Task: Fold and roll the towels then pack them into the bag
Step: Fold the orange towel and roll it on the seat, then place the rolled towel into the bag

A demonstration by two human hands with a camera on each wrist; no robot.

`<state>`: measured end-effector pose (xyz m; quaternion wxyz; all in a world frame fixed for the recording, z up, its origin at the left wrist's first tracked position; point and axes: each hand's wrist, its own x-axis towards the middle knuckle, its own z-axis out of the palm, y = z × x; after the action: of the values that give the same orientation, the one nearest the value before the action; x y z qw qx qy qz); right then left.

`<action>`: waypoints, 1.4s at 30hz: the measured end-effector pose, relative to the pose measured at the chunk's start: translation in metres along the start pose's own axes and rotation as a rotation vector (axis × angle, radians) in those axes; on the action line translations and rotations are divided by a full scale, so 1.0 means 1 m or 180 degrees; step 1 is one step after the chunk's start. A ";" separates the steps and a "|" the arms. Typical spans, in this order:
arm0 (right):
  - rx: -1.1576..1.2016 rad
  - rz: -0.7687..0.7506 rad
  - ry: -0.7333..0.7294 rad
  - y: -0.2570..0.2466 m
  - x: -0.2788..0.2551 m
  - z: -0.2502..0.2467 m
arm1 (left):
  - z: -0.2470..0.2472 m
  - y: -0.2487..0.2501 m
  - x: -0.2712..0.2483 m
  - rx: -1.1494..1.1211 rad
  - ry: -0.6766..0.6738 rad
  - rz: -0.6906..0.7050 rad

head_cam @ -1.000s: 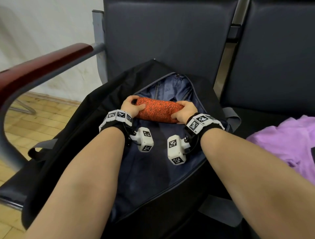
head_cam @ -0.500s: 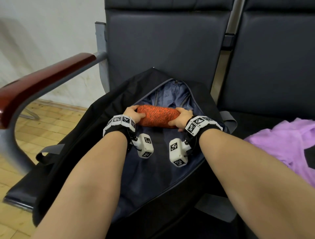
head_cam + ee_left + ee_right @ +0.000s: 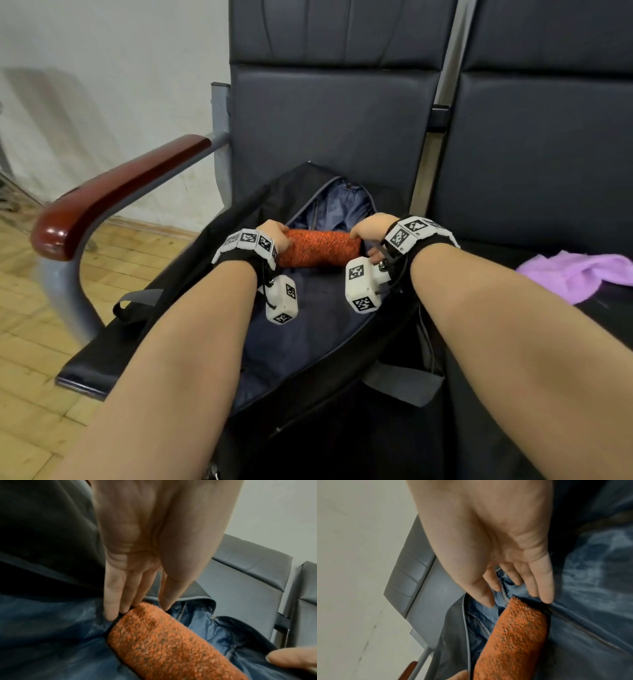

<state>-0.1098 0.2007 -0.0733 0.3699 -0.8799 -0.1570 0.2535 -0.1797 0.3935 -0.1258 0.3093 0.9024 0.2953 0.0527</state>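
Head view: one rolled orange towel lies inside one open black duffel bag on a seat; left hand and right hand flank it. One purple towel lies on the next seat.

Left wrist view: the left hand's grip is wide, with straight fingers touching the roll's end.

Right wrist view: the right hand's grip is likewise wide, its fingers at the other end.

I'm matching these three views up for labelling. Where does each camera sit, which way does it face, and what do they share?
Head: on the head, facing forward and down at the open bag; both forearms show.
Left wrist: along the left hand to the orange towel roll.
Right wrist: along the right hand to the roll's other end.
Shared: the roll, the bag's blue lining.
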 end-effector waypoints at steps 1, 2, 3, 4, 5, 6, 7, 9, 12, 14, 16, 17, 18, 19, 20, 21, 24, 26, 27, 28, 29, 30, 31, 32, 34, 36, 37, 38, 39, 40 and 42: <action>0.0006 -0.0015 0.0016 -0.002 -0.002 -0.002 | -0.004 0.004 -0.003 -0.0008 -0.0032 0.0019; 0.0038 -0.0099 0.0005 -0.007 -0.006 -0.006 | -0.009 0.009 -0.006 -0.0035 -0.0041 0.0033; 0.0135 -0.0127 -0.0026 -0.013 -0.011 -0.008 | -0.013 0.014 -0.008 -0.0087 -0.0023 0.0032; 0.0340 -0.0134 -0.0047 -0.020 -0.018 -0.012 | -0.018 0.020 -0.012 -0.0151 0.0004 0.0053; 0.0528 -0.0109 -0.0052 -0.024 -0.026 -0.018 | -0.023 0.028 -0.018 -0.0226 0.0011 0.0097; 0.0625 -0.0138 -0.0030 -0.026 -0.033 -0.024 | -0.027 0.036 -0.024 -0.0289 -0.0021 0.0147; 0.0634 -0.0218 0.0026 -0.027 -0.045 -0.033 | -0.034 0.048 -0.032 -0.0309 -0.0076 0.0230; 0.0593 -0.0371 0.0125 -0.022 -0.066 -0.050 | -0.044 0.070 -0.048 -0.0294 -0.0203 0.0349; 0.0501 -0.0300 0.0232 0.002 -0.107 -0.081 | -0.053 0.109 -0.086 -0.0248 -0.0263 0.0522; 0.0267 -0.0220 0.0269 0.020 -0.130 -0.098 | -0.050 0.135 -0.113 -0.0251 -0.0367 0.0643; 0.0086 -0.0210 0.0305 0.043 -0.159 -0.114 | -0.038 0.162 -0.146 -0.0222 -0.0509 0.0771; 0.0067 -0.0174 0.0350 0.058 -0.175 -0.122 | -0.029 0.175 -0.163 -0.0257 -0.0572 0.0834; 0.0061 -0.0135 0.0381 0.069 -0.187 -0.129 | -0.020 0.185 -0.175 -0.0343 -0.0630 0.0836; 0.0046 -0.0098 0.0403 0.083 -0.198 -0.137 | -0.011 0.195 -0.187 -0.0421 -0.0674 0.0845; -0.0004 -0.0050 0.0417 0.098 -0.214 -0.146 | 0.000 0.206 -0.202 -0.0436 -0.0720 0.0838; -0.0031 -0.0022 0.0401 0.112 -0.223 -0.154 | 0.010 0.214 -0.213 -0.0419 -0.0764 0.0850; -0.0061 0.0168 0.0447 0.160 -0.250 -0.174 | 0.045 0.238 -0.246 -0.0268 -0.0951 0.0899; -0.0146 0.0287 0.0508 0.188 -0.263 -0.186 | 0.069 0.250 -0.263 -0.0220 -0.1062 0.0928; -0.0225 0.0297 0.0548 0.202 -0.269 -0.191 | 0.082 0.256 -0.270 -0.0192 -0.1114 0.0943; -0.0315 0.0318 0.0577 0.210 -0.274 -0.194 | 0.091 0.258 -0.273 -0.0146 -0.1136 0.0956; -0.0390 0.0317 0.0575 0.219 -0.278 -0.197 | 0.101 0.260 -0.275 -0.0098 -0.1173 0.0976; -0.0463 0.0344 0.0538 0.229 -0.279 -0.200 | 0.111 0.261 -0.275 -0.0036 -0.1209 0.0973; -0.0515 0.0336 0.0501 0.238 -0.277 -0.202 | 0.120 0.260 -0.273 -0.0020 -0.1225 0.0967; -0.0504 0.0355 0.0499 0.247 -0.274 -0.203 | 0.129 0.261 -0.271 0.0015 -0.1253 0.0954; -0.0281 0.0430 0.0529 0.258 -0.265 -0.202 | 0.142 0.260 -0.263 0.0069 -0.1299 0.0886; -0.0214 0.0449 0.0510 0.268 -0.250 -0.200 | 0.156 0.260 -0.252 0.0129 -0.1355 0.0824; -0.0195 0.0455 0.0484 0.271 -0.239 -0.198 | 0.164 0.260 -0.243 0.0190 -0.1356 0.0805; -0.0198 0.0443 0.0473 0.273 -0.232 -0.198 | 0.170 0.260 -0.236 0.0250 -0.1324 0.0806; -0.0227 0.0432 0.0438 0.274 -0.224 -0.197 | 0.177 0.259 -0.226 0.0256 -0.1282 0.0786; -0.0251 0.0458 0.0384 0.277 -0.215 -0.195 | 0.187 0.257 -0.218 0.0253 -0.1263 0.0741; -0.0239 0.0504 0.0404 0.283 -0.194 -0.195 | 0.199 0.257 -0.203 0.0356 -0.1130 0.0769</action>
<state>-0.1343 -0.1922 -0.0994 0.3246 -0.9171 -0.0726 0.2196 -0.1620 0.0107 -0.1168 0.2974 0.9421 0.1284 -0.0867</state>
